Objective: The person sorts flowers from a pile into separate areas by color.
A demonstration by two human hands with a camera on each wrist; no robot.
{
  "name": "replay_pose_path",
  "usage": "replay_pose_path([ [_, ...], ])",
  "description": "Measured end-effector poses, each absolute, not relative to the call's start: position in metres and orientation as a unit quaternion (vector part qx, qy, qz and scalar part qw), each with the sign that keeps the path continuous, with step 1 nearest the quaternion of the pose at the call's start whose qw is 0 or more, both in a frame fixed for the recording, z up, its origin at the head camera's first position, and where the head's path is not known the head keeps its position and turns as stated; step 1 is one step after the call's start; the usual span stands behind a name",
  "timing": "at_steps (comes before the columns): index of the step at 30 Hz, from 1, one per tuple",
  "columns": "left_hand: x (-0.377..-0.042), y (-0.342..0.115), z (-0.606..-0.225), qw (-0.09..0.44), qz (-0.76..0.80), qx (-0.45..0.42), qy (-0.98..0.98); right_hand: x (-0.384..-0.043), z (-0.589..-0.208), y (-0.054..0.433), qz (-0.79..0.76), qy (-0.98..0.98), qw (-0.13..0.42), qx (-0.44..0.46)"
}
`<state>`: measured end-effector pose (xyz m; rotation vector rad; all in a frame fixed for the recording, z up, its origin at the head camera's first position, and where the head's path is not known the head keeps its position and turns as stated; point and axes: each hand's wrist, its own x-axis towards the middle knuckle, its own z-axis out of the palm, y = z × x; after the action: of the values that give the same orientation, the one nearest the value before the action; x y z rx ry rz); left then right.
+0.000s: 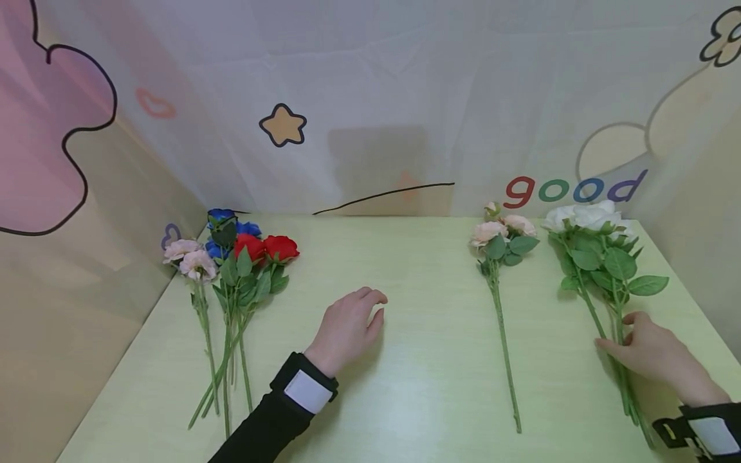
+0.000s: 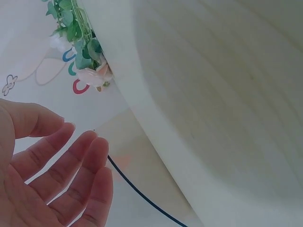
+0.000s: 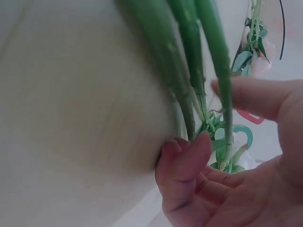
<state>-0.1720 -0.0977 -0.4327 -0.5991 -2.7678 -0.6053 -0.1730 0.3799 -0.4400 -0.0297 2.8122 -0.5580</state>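
At the right side of the table, my right hand (image 1: 657, 350) curls its fingers (image 3: 182, 172) round the green stems (image 3: 189, 56) of the white roses (image 1: 590, 217), thumb on the other side. These stems lie on the table, leafy heads toward the back. Over the middle of the table, my left hand (image 1: 350, 325) hovers with loosely bent fingers (image 2: 71, 175) and holds nothing. A spray of pale pink flowers (image 1: 491, 233) lies between the two hands, nearer the right one.
Left on the table lie red roses (image 1: 282, 247), blue flowers (image 1: 222, 217) and light pink flowers (image 1: 198, 262), their stems crossing. Behind the table (image 1: 417, 386) hangs a printed cloth (image 1: 382, 77) with a star and coloured letters.
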Motion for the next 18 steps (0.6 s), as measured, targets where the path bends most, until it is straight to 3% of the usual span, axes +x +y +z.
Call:
replay_pose_path([
  [18, -0.1696, -0.1066, -0.4324, 0.104, -0.200, -0.193, -0.955, -0.1651, -0.4403, 0.3781, -0.185, 0.980, 0.079, 0.004],
])
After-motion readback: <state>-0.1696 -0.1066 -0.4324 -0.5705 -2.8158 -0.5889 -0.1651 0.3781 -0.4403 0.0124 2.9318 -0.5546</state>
